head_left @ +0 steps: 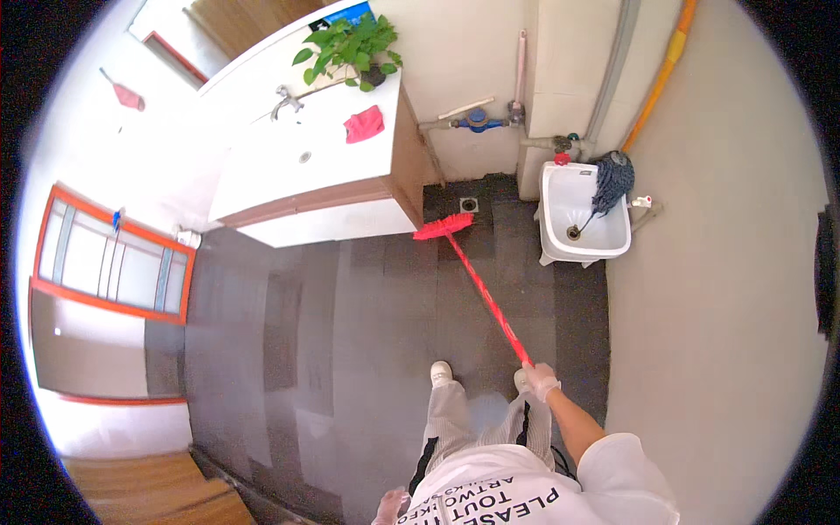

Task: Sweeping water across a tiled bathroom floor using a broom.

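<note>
My right hand (543,381), in a thin clear glove, is wrapped round the upper end of a red broom (484,291). The handle slants away and to the left from my hand. Its red bristle head (443,227) rests on the dark floor by the near right corner of the sink cabinet (407,188), close to a square floor drain (469,206). Down by my waist, at the lower edge, is my left hand (391,506), also gloved; its fingers cannot be made out.
A white mop sink (549,214) with a dark mop head (614,182) stands at the right wall. The white washbasin counter (262,184) carries a pink cloth (364,124), a faucet (286,103) and a leafy plant (350,48). Pipes (612,74) run down the wall. An orange-framed door (114,254) is at left.
</note>
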{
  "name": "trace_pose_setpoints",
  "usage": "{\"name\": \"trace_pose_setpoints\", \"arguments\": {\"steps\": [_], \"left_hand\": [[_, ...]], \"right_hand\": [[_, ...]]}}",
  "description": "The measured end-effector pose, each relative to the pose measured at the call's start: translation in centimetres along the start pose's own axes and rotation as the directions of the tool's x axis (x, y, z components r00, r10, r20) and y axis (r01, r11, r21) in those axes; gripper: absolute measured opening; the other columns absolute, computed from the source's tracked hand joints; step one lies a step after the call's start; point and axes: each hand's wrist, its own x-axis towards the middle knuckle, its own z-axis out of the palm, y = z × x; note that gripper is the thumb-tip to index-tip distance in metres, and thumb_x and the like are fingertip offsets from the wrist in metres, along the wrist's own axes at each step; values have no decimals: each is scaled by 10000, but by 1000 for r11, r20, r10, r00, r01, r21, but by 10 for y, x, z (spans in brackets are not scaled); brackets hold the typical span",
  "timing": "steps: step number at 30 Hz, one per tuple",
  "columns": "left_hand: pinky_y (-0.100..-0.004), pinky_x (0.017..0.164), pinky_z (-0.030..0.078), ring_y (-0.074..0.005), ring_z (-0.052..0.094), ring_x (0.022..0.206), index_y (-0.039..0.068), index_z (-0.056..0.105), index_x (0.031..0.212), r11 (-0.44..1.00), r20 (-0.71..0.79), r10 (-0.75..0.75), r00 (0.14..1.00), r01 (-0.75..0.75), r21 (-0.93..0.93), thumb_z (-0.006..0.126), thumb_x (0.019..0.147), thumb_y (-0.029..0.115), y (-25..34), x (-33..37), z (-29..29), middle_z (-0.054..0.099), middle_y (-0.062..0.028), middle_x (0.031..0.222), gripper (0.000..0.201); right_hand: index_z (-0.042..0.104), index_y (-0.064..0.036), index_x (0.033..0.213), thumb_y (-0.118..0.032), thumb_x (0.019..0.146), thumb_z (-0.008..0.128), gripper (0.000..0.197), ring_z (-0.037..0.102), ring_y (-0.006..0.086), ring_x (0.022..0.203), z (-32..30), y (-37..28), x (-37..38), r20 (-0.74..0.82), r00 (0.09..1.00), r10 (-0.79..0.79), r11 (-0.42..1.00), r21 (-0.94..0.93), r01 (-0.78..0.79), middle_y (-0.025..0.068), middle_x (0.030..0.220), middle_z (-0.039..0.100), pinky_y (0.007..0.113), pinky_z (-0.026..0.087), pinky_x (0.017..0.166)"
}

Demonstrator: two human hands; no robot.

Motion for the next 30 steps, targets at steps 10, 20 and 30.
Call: {"name": "trace_pose_setpoints", "arguments": {"steps": [10,20,30], "left_hand": [[-314,785,343,-154,484,845,59,518,958,549,-148,-178,973,-27,-836,535,679,330,-84,58,-201,548,-43,845,389],[-286,753,373,-156,512,788,26,520,977,406,-25,-174,984,48,-913,559,677,299,-63,41,-218,554,-79,878,407],[-291,791,374,-190,513,852,107,478,1048,743,-245,56,968,-204,-637,516,713,253,-84,33,-138,557,-84,900,368]], "right_hand": [[493,-73,595,-394,763,466,363,372,115,316,42,79,-204,-114,939,324,942,125,-310,-5,428,398,265,294,285],[526,-48,641,-445,775,409,434,469,182,407,58,56,-111,-81,994,74,956,-276,-94,49,499,476,319,344,344],[478,-50,622,-412,776,456,394,376,133,316,-1,-24,-75,-124,990,74,991,-104,-87,25,464,432,291,281,287]]}}
